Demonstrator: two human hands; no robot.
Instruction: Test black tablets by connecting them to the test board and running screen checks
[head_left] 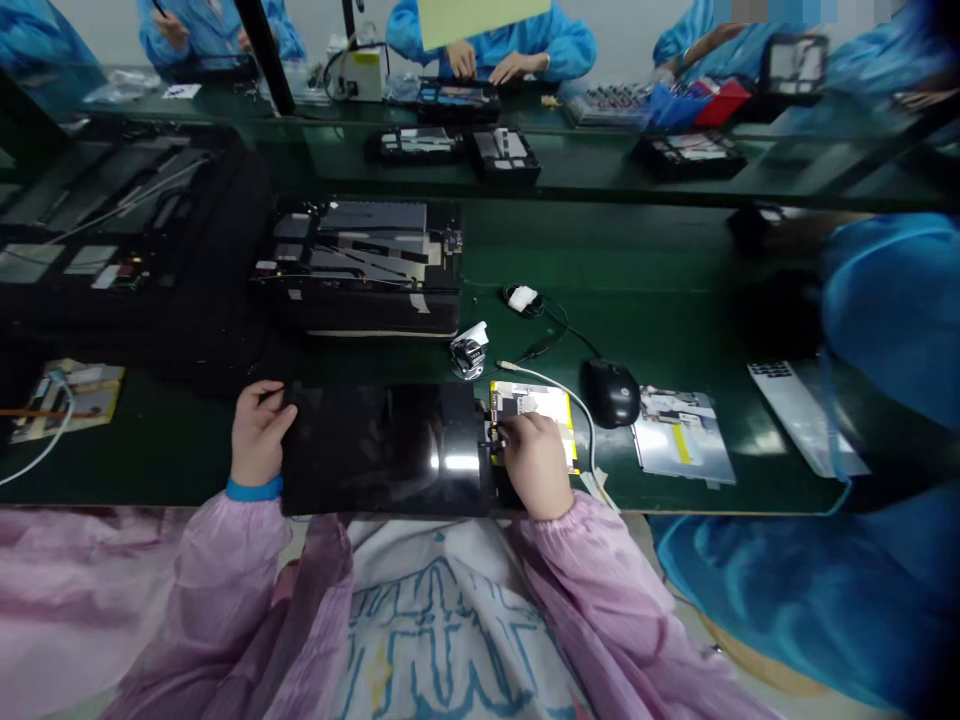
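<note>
A black screen panel [382, 450] with a glossy face lies flat along the front edge of the bench. At its left edge is my left hand [257, 435], fingers curled and the thumb on the panel's border. My right hand [538, 462] is closed in a pinch at the panel's right edge, on a small dark flex cable [495, 435]; the fingertips partly hide it. Beneath and beyond that hand lies a tablet battery and board assembly [559, 405] with yellow edging. A white cable [577, 400] curves around its right side.
A black mouse [611, 392] and another board assembly [684, 435] lie to the right. Behind the panel are a tape roll [469, 352] and a stack of opened tablets [367, 260]. More tablets [112, 210] fill the left. A co-worker's blue sleeve [892, 310] is at the right.
</note>
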